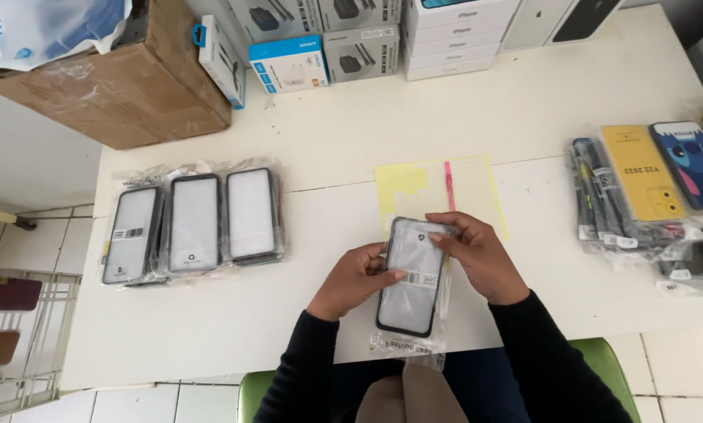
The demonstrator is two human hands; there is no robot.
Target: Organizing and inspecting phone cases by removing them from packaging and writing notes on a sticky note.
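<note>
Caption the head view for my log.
Both hands, left and right, hold a bagged phone case over a white table.

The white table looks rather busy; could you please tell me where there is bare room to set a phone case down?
Bare patches on the table: between the three bagged cases and the yellow bag, behind that bag up to the stacked boxes, and between the right hand and the case pile. The right edge and back row are crowded.
</note>
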